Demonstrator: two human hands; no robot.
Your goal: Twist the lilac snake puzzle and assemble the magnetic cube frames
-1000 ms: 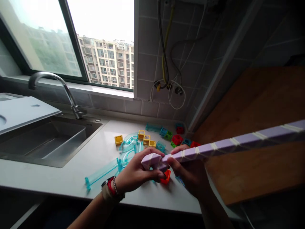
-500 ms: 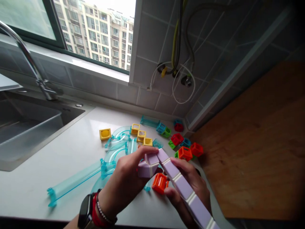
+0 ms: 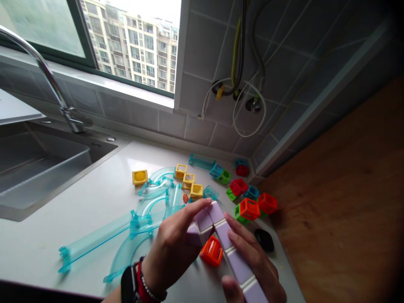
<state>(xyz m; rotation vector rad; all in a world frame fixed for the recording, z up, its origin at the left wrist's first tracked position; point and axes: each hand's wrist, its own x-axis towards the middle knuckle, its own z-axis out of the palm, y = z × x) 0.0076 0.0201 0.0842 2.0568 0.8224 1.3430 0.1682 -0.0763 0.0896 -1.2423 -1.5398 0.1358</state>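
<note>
Both hands hold a lilac and white snake puzzle (image 3: 240, 265), a jointed chain of blocks, above the counter. My left hand (image 3: 176, 235) is closed around the folded far end, its index finger lying along the top of the end blocks. A dark watch, a red band and a beaded bracelet circle that wrist. My right hand (image 3: 257, 261) grips the long straight part from the right, fingers along its side and thumb on the near side. The chain's lower end runs out of view. Below the chain, an orange cube block (image 3: 212, 251) shows between the hands.
Clear teal track pieces (image 3: 97, 240) spread over the white counter (image 3: 31, 252) at left. Yellow cube blocks (image 3: 188, 181) and red, green, blue and orange ones (image 3: 249, 209) lie farther back. A black object (image 3: 264, 240) sits near the right edge. A sink (image 3: 104, 152) is left.
The folded end blocks now sit closer against the straight part. My right hand's fingers lie flatter along the chain, with its thumb lower. The view has shifted slightly.
</note>
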